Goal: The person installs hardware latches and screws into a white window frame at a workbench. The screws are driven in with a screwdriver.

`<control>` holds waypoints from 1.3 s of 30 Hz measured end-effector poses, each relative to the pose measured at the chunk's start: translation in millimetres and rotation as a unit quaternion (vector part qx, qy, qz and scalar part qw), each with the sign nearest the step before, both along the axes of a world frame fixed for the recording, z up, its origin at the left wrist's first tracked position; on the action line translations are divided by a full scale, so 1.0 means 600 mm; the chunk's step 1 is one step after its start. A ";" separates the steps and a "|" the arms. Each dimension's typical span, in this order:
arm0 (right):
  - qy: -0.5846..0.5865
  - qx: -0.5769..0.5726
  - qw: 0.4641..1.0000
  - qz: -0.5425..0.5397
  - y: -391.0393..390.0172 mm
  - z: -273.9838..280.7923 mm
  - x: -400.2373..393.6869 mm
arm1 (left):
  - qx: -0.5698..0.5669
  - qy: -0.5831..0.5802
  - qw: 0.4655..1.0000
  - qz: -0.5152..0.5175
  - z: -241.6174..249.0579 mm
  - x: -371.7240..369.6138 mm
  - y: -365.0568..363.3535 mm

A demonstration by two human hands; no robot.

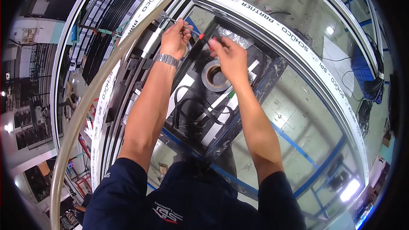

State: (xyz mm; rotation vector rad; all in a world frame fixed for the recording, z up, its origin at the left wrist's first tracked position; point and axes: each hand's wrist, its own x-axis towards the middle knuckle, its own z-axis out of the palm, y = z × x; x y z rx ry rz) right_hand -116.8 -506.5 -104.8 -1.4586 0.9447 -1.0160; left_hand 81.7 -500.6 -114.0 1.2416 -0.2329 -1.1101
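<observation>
- Left hand (175,39): fingers pinching a thin grey metal shaft (194,33), left of the black rectangular tray (266,77).
- Right hand (230,55): fingers curled around red-and-black handle (202,37); gap between hands.

My short-sleeved dark navy shirt (196,200) bears a white-and-red printed logo (168,214). The long white window-frame profile (277,21) repeats black lettering, the round tape roll (215,76) is silvery grey, and blue lines (294,147) cross the pale greenish floor (298,102).

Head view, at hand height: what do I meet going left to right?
Translucent hose, left hand, the tool's red collar, right hand, printed white frame, white sheet on the floor.
</observation>
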 end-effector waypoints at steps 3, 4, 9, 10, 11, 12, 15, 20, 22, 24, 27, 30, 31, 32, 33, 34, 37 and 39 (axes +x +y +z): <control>-0.159 0.272 0.949 0.003 -0.020 -0.009 0.014 | 0.001 -0.008 1.000 -0.013 0.006 0.001 0.003; -0.160 0.287 0.944 0.003 -0.022 -0.006 0.013 | 0.002 -0.011 1.000 -0.017 0.006 0.003 0.002; -0.185 0.375 0.908 0.004 -0.024 -0.004 0.013 | 0.010 -0.011 1.000 -0.007 0.002 0.001 0.005; -0.189 0.385 0.903 0.007 -0.021 -0.008 0.014 | 0.009 -0.014 1.000 -0.004 0.002 0.001 0.006; -0.194 0.396 0.898 0.008 -0.016 -0.014 0.014 | 0.010 -0.015 1.000 -0.002 0.001 0.000 0.008; -0.198 0.404 0.893 0.010 -0.013 -0.017 0.014 | 0.008 -0.018 1.000 0.000 0.003 -0.002 0.007; -0.075 0.234 0.967 -0.074 0.010 -0.016 0.012 | 0.032 -0.045 0.998 0.002 0.007 -0.003 0.008; 0.125 -0.254 0.957 -0.067 0.024 -0.037 0.005 | 0.032 -0.052 0.998 0.010 0.002 -0.001 0.004; 0.088 -0.125 0.988 -0.033 0.019 -0.033 0.008 | 0.032 -0.053 0.998 0.011 0.005 -0.002 0.001; 0.002 0.086 0.996 -0.004 0.017 -0.008 0.011 | 0.031 -0.056 0.998 0.014 0.007 -0.004 -0.002; -0.173 0.325 0.928 0.065 -0.004 -0.019 0.011 | 0.028 -0.056 0.998 0.015 0.006 -0.006 -0.002; -0.242 0.422 0.873 0.026 -0.009 -0.022 0.020 | 0.019 -0.038 0.999 0.011 -0.001 -0.007 -0.005; -0.269 0.445 0.854 0.011 -0.007 -0.023 0.023 | 0.016 -0.030 0.999 0.010 -0.004 -0.004 -0.005; -0.215 0.412 0.885 -0.016 -0.005 -0.022 0.024 | 0.012 -0.036 0.999 0.015 -0.008 0.001 -0.008; -0.108 0.228 0.966 -0.051 -0.002 -0.027 0.019 | 0.018 -0.041 0.999 0.020 -0.009 -0.001 -0.009; 0.006 0.034 0.996 -0.085 0.005 -0.038 0.012 | 0.023 -0.048 0.998 0.024 -0.009 0.000 -0.009; 0.130 -0.186 0.971 -0.072 0.021 -0.027 -0.005 | 0.020 -0.047 0.998 0.036 -0.003 -0.003 -0.006; 0.061 -0.254 0.963 -0.068 0.008 -0.049 0.000 | 0.002 -0.025 0.999 0.021 -0.004 -0.004 -0.007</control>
